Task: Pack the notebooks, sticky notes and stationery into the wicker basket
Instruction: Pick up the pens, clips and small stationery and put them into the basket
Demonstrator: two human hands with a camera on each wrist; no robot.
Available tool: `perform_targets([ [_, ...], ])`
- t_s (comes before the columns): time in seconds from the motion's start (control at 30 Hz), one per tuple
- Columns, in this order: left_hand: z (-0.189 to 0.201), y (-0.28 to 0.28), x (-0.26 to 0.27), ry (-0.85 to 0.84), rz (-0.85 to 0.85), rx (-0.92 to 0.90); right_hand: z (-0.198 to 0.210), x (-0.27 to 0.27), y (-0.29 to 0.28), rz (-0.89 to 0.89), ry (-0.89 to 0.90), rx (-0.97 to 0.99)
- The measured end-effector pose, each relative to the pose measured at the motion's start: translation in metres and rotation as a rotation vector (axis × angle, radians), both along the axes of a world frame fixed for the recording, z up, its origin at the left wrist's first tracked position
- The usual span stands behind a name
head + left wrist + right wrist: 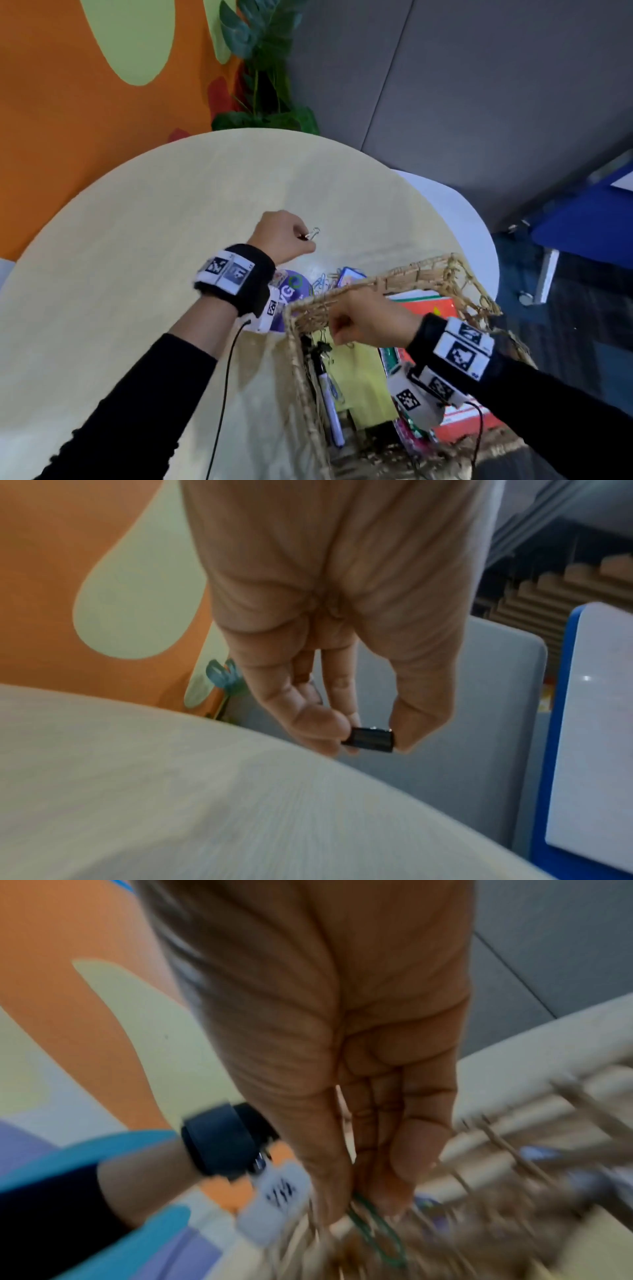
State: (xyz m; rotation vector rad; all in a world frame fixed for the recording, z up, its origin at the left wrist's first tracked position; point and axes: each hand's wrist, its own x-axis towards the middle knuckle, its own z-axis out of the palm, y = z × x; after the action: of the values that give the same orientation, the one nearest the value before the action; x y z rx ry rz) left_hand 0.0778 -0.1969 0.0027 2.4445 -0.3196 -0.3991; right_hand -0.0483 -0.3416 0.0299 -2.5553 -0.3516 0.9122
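The basket (342,294) sits at the near right of the table (137,240), already holding a pen (330,407), yellow notes (359,373), a red notebook (435,305) and some black clips by its left wall. The right hand (363,322) hangs over the basket's far-left corner, fingers curled down; the right wrist view, though blurred, shows its fingertips (329,1213) pinching a green paper clip (377,1231) above the weave. Just beyond the rim lie loose paper clips (320,282), a small blue card pack (349,275) and a purple disc (291,291), not yet packed. Farther out, the left hand (281,236) is raised above the bare tabletop, thumb and fingers nipping a binder clip (312,234).

That clip looks light, rigid and springy; held by its black body it should carry safely, while the wire handles could swing or slip. Paper clips are thin and slick, best pinched edge-on or gathered together.

The head view shows only the clip's wire loops past the knuckles; the left wrist view reveals the black body (371,738) squeezed between thumb and fingers. Only the head view shows what the basket holds.
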Motion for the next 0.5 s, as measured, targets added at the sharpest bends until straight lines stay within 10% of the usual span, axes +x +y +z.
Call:
perform_targets([
  [0.5, 0.026, 0.001, -0.111, 0.079, -0.358, 0.344, -0.034, -0.053, 0.018, -0.010, 0.117, -0.270],
])
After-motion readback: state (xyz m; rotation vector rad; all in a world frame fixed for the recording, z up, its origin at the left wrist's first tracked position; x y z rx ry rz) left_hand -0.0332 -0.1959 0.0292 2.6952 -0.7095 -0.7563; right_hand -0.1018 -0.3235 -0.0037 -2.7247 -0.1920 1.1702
